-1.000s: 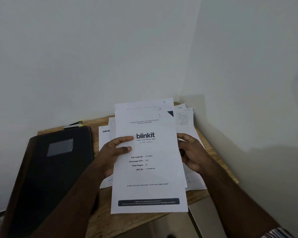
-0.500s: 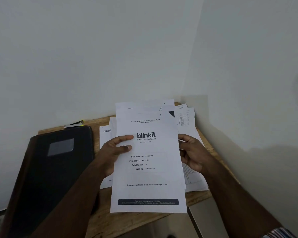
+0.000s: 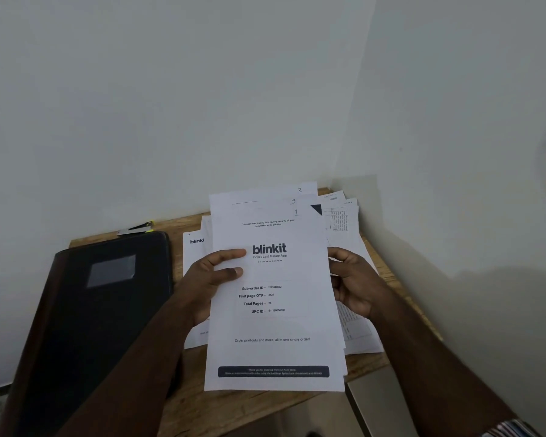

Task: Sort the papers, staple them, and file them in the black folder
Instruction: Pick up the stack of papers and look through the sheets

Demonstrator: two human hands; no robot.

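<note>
I hold a fanned stack of white papers (image 3: 275,329) above the table, a printed cover sheet on top. My left hand (image 3: 208,279) grips its left edge with thumb and forefinger on the front. My right hand (image 3: 353,285) holds the right edge, fingers curled behind the sheets. More loose papers (image 3: 356,335) lie on the table beneath. The black folder (image 3: 85,310) lies closed on the left of the table. A stapler (image 3: 136,229) with a yellow tip sits behind the folder by the wall.
The small wooden table (image 3: 243,408) stands in a corner, with white walls close behind and to the right. Its front edge lies just below the held sheets. The folder overhangs the table's left side.
Almost nothing has moved. The held stack has shifted very slightly, and both hands keep the same grip.
</note>
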